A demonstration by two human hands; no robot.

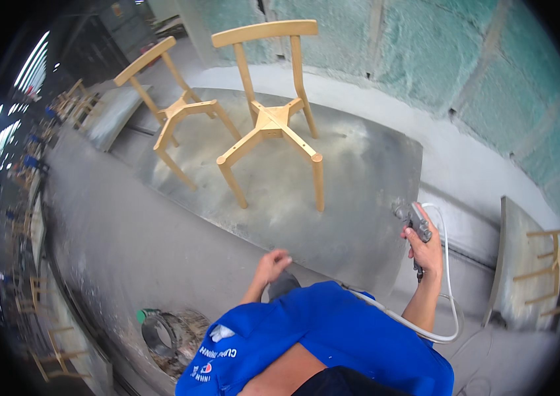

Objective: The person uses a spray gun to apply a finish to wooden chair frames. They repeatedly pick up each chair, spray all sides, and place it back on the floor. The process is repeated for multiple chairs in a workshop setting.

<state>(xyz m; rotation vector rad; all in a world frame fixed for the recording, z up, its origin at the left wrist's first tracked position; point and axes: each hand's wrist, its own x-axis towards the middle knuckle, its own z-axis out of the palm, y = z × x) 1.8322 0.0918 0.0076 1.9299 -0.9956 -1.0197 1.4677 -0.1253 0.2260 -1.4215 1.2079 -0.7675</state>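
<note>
We take the grey metal platform (359, 198) as our landmark. On it stand two bare wooden chair frames without seats: the nearer chair frame (273, 122) at its middle and the farther chair frame (174, 112) toward its left end, just beside each other and both upright. Off the platform's right corner our right hand (426, 247) is wrapped around the grip of a spray gun (417, 224), whose nozzle points toward the platform; a white hose (448, 290) loops from the gun down behind the blue sleeve. Below the platform's near edge our left hand (272, 264) hangs with fingers loosely curled, holding nothing and touching nothing that we can make out. We see white and red printing on the blue shirt (319, 343); no packages or signs show clearly. Left of the platform's near side a round coil with a green piece (167, 333) lies on the grey, dust-coated floor (128, 251). Behind the platform rises a wall of pale green blocks (464, 66). Right of the platform a second grey board carries more wooden frames (554, 270), and further frames line the dim left rim.
</note>
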